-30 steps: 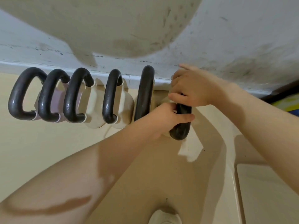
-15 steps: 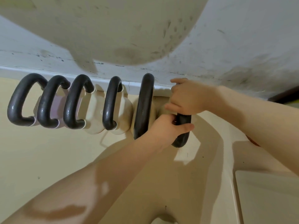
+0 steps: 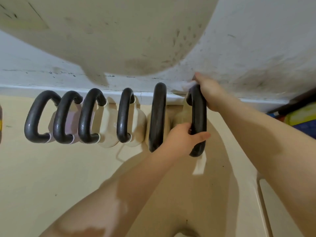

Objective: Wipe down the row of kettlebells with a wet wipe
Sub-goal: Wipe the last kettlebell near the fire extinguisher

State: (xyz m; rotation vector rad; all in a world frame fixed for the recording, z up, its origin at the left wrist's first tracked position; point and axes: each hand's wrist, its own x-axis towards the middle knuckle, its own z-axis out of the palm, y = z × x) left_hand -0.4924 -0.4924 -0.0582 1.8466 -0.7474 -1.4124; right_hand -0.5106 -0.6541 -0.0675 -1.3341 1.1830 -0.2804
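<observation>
Several kettlebells with black handles and pale bodies stand in a row along the wall base, seen from above. The rightmost kettlebell (image 3: 198, 117) has its black handle facing me. My left hand (image 3: 184, 137) grips the near end of that handle. My right hand (image 3: 208, 93) presses a white wet wipe (image 3: 188, 85) against the far end of the same handle, by the wall. The wipe is mostly hidden under my fingers. The neighbouring kettlebell (image 3: 157, 117) stands just left, untouched.
A stained white wall (image 3: 256, 57) with a skirting board runs behind the row. The floor (image 3: 51, 177) is beige tile. Coloured objects (image 3: 301, 117) lie at the far right by the wall. A pale panel (image 3: 280, 211) sits at the lower right.
My right hand has slid with the wipe from the middle of the rightmost handle up to its far end near the wall. My left hand keeps its grip on the near end.
</observation>
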